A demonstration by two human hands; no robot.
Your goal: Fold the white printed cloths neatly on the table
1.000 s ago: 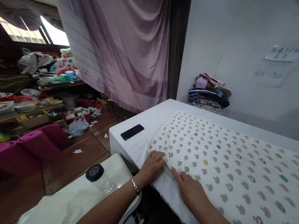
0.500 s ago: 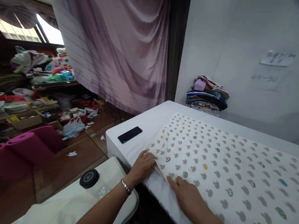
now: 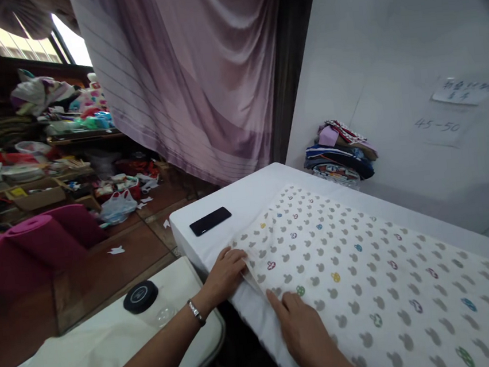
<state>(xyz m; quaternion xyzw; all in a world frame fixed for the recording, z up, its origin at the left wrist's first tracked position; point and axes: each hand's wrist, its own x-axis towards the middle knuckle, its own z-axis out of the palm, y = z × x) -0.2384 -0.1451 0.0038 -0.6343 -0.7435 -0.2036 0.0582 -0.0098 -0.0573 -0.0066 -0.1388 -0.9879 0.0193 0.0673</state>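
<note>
A white cloth printed with grey shapes and small coloured mushrooms [image 3: 316, 257] lies spread over a white-covered table [image 3: 253, 188]. My left hand [image 3: 225, 273], a bracelet at its wrist, is closed on the near-left edge of the cloth, which lifts slightly there. Closer to me, my right hand [image 3: 301, 325] rests on the same edge, one digit stretched along it and the others curled in on the fabric. Its fingertips are partly hidden. Beyond my left hand lies a black phone [image 3: 210, 221].
Left of the table stands a white surface [image 3: 179, 276] with a round black-lidded object [image 3: 140, 297] and pale cloth [image 3: 84, 360]. Folded clothes [image 3: 340, 151] are stacked by the wall. A purple curtain [image 3: 199, 72] hangs behind; pink rolled mats [image 3: 38, 244] stand on the floor.
My left hand has drawn the cloth's edge slightly left and toward me. My right hand has shifted slightly left too, still at the edge. The view has turned a little.
</note>
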